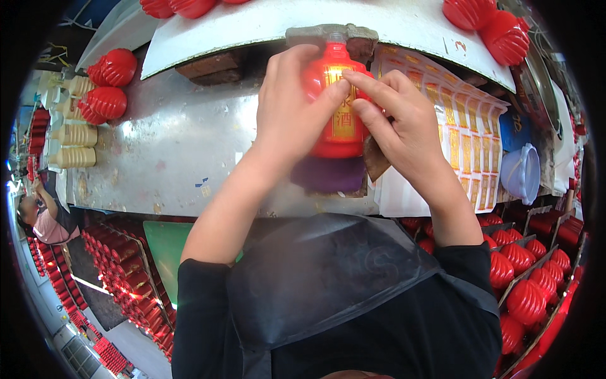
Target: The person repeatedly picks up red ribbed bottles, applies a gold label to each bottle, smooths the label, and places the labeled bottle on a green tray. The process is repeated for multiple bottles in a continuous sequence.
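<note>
Handwork on a red bottle (338,145), which lies just past 12 o'clock from centre, its neck toward a dark block (362,48) and its base over a purple pad (334,178) — an arrangement that probably keeps it from rolling. The left hand (295,104) bends around the bottle's left side, thumb on the gold label (344,120), seemingly to steady it; its far fingertips are hidden, so how firmly it closes cannot be told. The right hand (401,114) reaches in from 2 o'clock, index finger and thumb spread at the label's right edge, pinching nothing visible. A sheet of labels (470,140) lies at 2 o'clock, presumably for easy reach.

The metal table (183,158) is scuffed and spotted; a white board (252,31) crosses it at 12. Around it: ribbed red vessels (113,68) at 10, a pale bucket (525,175) at 3, red-filled crates (529,303) at 4, racks (123,268) at 8, and a co-worker (53,227) at 9.
</note>
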{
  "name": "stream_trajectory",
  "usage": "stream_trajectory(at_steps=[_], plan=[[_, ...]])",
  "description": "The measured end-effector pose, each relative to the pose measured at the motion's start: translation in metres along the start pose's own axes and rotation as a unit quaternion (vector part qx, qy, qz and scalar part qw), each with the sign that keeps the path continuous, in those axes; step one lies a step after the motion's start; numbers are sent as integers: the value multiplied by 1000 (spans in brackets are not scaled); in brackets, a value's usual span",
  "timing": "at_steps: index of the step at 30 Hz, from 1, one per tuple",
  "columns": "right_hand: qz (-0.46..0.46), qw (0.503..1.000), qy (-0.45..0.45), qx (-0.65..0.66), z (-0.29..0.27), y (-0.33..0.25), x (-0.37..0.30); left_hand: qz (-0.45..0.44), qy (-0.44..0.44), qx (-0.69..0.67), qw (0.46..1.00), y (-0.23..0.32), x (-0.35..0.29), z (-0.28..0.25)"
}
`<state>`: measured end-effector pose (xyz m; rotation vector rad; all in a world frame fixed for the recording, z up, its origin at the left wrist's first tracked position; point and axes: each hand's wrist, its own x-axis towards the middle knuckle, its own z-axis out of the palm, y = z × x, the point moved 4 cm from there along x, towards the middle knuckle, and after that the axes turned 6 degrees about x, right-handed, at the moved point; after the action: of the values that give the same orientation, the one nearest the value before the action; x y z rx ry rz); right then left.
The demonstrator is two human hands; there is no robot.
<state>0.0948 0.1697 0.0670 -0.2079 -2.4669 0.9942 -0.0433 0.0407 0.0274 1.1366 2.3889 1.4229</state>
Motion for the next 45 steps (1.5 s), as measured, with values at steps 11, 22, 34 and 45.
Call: stream_trajectory(at_steps=[11,22,34,45], plan=[[96,991,-69,58,-6,25,25,-199,-149,-348,904,-16,28,9],[12,996,-80,36,-7,25,24,-178,-138,-323,919,-16,35,16],[244,927,-22,284,-39,28,35,-58,-139,-164,975,2,13,-3],[-164,983,27,-80,-23,-22,43,-71,-105,-217,968,16,0,-6]])
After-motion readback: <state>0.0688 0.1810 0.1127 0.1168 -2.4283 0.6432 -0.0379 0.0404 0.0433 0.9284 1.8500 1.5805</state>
